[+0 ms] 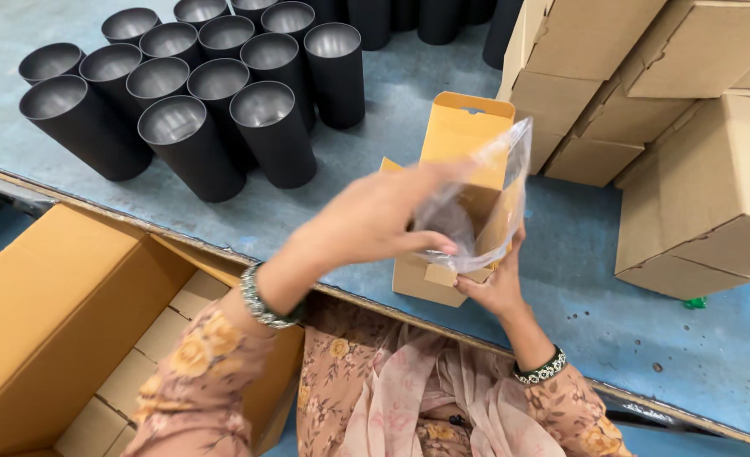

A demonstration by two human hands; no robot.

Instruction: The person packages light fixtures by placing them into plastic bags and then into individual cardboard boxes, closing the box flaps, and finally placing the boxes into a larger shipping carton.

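A clear plastic bag (485,203) sits in the open top of a small yellow-brown box (455,144) standing on the blue counter (578,254). The left hand (375,216) pinches the bag from above. The right hand (493,283) grips its lower edge against the box. Black tubes (189,93) stand behind; stacked cartons (697,169) sit right.

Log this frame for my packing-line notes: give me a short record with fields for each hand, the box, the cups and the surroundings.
left hand: grips clear plastic bag at its top
right hand: holds the bag's lower edge
small box: open, upright on blue table, bag at its mouth
black cups: standing clustered, open ends up
large carton: open, below table edge
stacked cartons: on the right
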